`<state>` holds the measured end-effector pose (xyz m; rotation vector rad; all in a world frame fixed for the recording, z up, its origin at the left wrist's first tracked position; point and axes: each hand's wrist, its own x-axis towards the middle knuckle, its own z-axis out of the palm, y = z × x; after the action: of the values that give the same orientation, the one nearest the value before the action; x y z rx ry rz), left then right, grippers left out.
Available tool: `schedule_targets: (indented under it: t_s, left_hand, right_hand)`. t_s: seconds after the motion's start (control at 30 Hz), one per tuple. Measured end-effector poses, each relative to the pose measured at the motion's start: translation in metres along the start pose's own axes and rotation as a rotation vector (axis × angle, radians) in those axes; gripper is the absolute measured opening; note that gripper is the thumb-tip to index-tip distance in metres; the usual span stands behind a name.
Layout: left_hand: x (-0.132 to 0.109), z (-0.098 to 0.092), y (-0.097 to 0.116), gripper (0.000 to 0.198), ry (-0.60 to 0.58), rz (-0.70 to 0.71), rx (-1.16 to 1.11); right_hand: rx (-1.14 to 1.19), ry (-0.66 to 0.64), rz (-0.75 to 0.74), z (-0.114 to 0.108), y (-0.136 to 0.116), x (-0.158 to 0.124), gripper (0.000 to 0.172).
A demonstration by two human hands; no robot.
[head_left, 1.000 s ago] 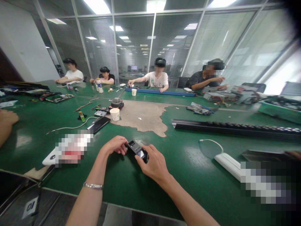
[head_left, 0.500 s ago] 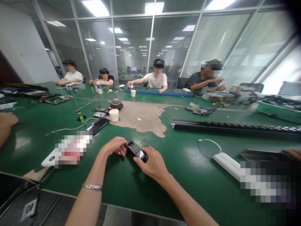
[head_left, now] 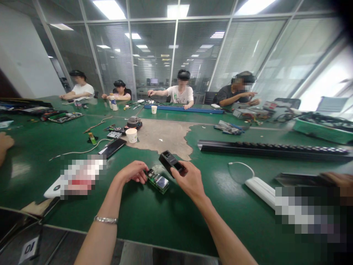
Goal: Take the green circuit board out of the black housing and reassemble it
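Note:
My left hand [head_left: 132,172] pinches the near end of a small green circuit board [head_left: 157,180] that lies on the green table [head_left: 154,217]. My right hand [head_left: 189,180] holds a black plastic cover [head_left: 171,162], lifted a little above and to the right of the board. A bracelet is on my left wrist.
A black phone [head_left: 113,147], a paper cup [head_left: 132,135] and a white cable lie ahead left. A long black bar [head_left: 273,150] and a white power strip [head_left: 261,190] are on the right. Several people sit at the far side. Another person's hand [head_left: 4,141] rests at the left edge.
My right hand has lifted the black cover off the device and moved it up and right, which bared the green circuit board. My left hand stays on the board's end.

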<state>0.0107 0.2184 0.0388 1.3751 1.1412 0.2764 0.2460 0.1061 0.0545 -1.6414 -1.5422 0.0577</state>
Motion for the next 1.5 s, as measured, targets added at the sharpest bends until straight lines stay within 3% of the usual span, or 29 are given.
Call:
schedule_targets:
  t_s: [0.27,0.47,0.6,0.73,0.93,1.33,1.5]
  left_hand:
    - [0.0,0.001,-0.001,0.061,-0.037,-0.001,0.0]
    - [0.001,0.001,-0.004,0.058,-0.065,0.004,-0.014]
    - [0.002,0.0,-0.006,0.053,-0.111,-0.005,-0.023]
    - [0.005,-0.002,-0.008,0.052,-0.131,-0.004,-0.044]
    - [0.003,-0.001,-0.004,0.053,-0.117,0.008,-0.069]
    - [0.006,-0.002,-0.005,0.045,-0.124,-0.014,-0.077]
    - [0.0,-0.007,-0.004,0.04,-0.05,-0.013,-0.019]
  right_hand:
    - [-0.204,-0.155,0.076,0.005,0.014,0.001,0.029]
    - [-0.258,-0.274,0.068,0.007,0.017,-0.003,0.037]
    - [-0.276,-0.255,0.047,0.008,0.019,-0.004,0.05]
    - [-0.231,-0.239,0.037,0.006,0.015,-0.001,0.031]
    - [0.002,-0.131,0.028,-0.001,-0.01,-0.001,0.03]
    - [-0.047,-0.24,-0.125,0.009,-0.037,-0.021,0.026]
    - [-0.182,-0.285,-0.151,0.011,-0.039,-0.027,0.028]
